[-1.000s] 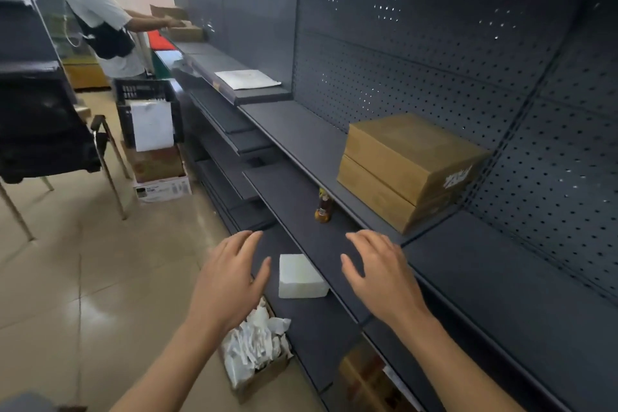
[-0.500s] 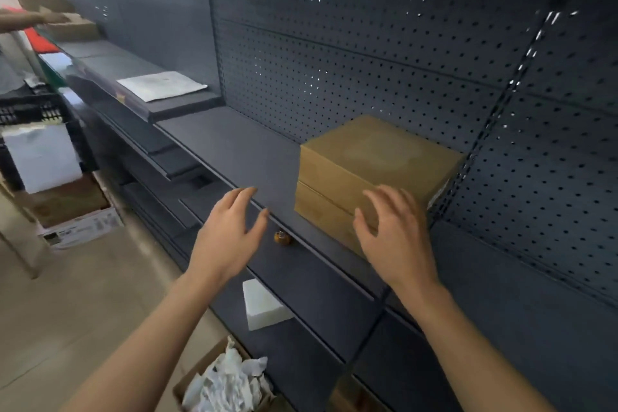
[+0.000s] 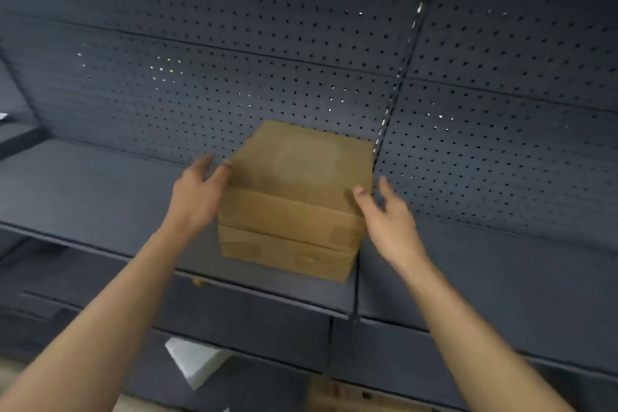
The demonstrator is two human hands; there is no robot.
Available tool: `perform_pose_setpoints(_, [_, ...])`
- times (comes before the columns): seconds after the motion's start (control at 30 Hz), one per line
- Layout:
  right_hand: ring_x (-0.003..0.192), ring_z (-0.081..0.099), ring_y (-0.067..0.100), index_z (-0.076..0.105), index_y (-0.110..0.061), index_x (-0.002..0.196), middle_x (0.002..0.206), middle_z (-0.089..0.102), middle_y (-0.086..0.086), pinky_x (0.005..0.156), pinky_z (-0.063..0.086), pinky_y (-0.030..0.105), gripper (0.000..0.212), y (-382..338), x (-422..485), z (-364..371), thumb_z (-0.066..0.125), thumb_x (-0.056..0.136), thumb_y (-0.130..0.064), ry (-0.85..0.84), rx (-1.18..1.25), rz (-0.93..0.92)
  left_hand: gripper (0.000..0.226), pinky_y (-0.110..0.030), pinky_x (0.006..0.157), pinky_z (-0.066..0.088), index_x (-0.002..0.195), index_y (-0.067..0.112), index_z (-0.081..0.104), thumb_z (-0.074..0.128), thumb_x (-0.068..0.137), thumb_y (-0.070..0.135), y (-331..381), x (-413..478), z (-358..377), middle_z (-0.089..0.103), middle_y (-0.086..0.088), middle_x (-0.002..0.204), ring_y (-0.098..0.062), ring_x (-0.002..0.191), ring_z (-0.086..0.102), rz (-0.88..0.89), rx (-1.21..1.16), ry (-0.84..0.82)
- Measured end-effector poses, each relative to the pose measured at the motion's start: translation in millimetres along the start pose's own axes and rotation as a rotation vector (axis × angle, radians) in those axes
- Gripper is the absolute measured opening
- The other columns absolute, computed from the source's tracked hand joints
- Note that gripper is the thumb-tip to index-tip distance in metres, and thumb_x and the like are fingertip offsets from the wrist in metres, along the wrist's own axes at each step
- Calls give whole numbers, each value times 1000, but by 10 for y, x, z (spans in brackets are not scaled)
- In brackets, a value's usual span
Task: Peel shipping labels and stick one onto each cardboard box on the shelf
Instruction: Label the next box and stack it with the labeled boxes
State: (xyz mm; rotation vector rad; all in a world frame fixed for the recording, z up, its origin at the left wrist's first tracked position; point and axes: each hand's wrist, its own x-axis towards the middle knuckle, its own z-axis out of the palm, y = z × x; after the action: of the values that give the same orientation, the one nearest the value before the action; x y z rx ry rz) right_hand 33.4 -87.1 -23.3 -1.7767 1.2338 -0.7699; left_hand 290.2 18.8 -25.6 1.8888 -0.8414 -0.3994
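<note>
1. Half a second back both hands were short of the stack. Now the left hand [image 3: 197,197] and right hand [image 3: 388,221] flank the top cardboard box [image 3: 301,170].
2. Fingers on both are spread and loose, gripping nothing. Each thumb is at an upper edge of the box, contact lost in blur.
3. It sits on a lower box [image 3: 287,254] on the grey shelf [image 3: 83,197].

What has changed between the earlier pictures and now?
Both hands moved up and forward: the left hand reaches the left side of the upper brown cardboard box, the right hand its right side. Neither grips yet. The upper box stayed stacked on the lower brown cardboard box on the dark grey shelf.
</note>
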Motion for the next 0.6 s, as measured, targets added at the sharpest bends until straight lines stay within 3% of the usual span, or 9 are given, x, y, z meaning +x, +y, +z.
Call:
perform_pose_setpoints(0.1, [144, 29, 12, 15, -25, 158, 158, 29, -10, 99, 24, 22, 77, 13, 33, 112, 49, 96, -56, 0, 133, 115, 44, -31, 98, 35, 137, 17, 53, 47, 100, 40, 51, 197, 76, 53, 2, 136, -20, 125, 48, -88, -134, -101])
perform_pose_setpoints(0.17, [142, 34, 11, 14, -22, 158, 156, 33, -11, 104, 25, 22, 77, 33, 45, 199, 52, 97, -50, 17, 214, 151, 20, -30, 81, 40, 104, 17, 60, 46, 103, 31, 64, 260, 133, 58, 3, 107, -19, 96, 54, -134, -209, -135])
perform_pose_setpoints(0.2, [140, 37, 11, 14, -21, 158, 155, 35, -10, 109, 26, 23, 77, 51, 55, 240, 54, 97, -48, 35, 250, 158, 19, -29, 70, 40, 94, 17, 59, 47, 103, 29, 85, 261, 156, 58, 4, 96, -18, 84, 54, -150, -248, -156])
perform_pose_setpoints(0.27, [137, 41, 10, 16, -20, 158, 153, 38, -10, 113, 30, 27, 76, 74, 69, 301, 55, 97, -44, 73, 292, 161, 13, -28, 62, 41, 99, 17, 60, 52, 101, 27, 59, 289, 180, 61, 6, 89, -17, 80, 58, -163, -319, -203])
perform_pose_setpoints(0.33, [132, 47, 10, 26, -19, 156, 149, 46, -9, 113, 33, 30, 71, 96, 93, 333, 56, 96, -42, 110, 312, 163, 16, -31, 73, 46, 110, 16, 60, 56, 99, 27, 50, 295, 179, 64, 6, 94, -15, 85, 61, -174, -382, -210])
perform_pose_setpoints(0.47, [114, 61, 10, 54, -23, 138, 124, 66, -11, 105, 45, 33, 43, 103, 104, 326, 55, 97, -35, 148, 337, 134, 12, -35, 83, 52, 93, 22, 64, 54, 99, 25, -3, 322, 211, 69, 3, 100, -16, 91, 65, -168, -402, -250])
perform_pose_setpoints(0.6, [111, 63, 12, 59, -25, 133, 120, 69, -11, 104, 47, 38, 44, 167, 68, 195, 58, 91, -40, 184, 357, 142, 17, -39, 98, 48, 109, 20, 65, 52, 100, 27, 34, 222, 311, 68, 6, 105, -16, 98, 64, -118, -382, -259])
